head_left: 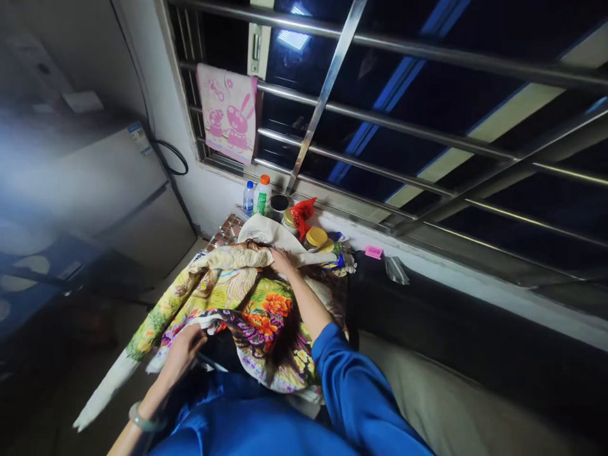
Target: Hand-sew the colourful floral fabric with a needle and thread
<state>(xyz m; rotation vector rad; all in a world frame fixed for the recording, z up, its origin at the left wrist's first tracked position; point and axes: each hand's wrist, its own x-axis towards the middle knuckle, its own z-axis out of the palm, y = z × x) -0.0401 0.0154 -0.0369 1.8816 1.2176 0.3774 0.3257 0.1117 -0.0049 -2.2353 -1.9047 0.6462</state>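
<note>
A floral long-sleeved garment, yellow, orange and dark with a pale lining, lies bunched over a small table in front of me. One sleeve hangs off to the lower left, its white end lowest. My left hand, with a pale bangle on the wrist, is closed on the garment's white-lined near edge. My right hand is closed on its far upper part, the fingertips partly hidden in the folds. Just behind the right hand lies a white piece of cloth.
Along the table's back stand a blue-capped bottle, an orange-capped white bottle, a black-lidded jar, yellow-lidded jars and a red plastic bag. A pink towel hangs on the window bars. A white refrigerator stands left.
</note>
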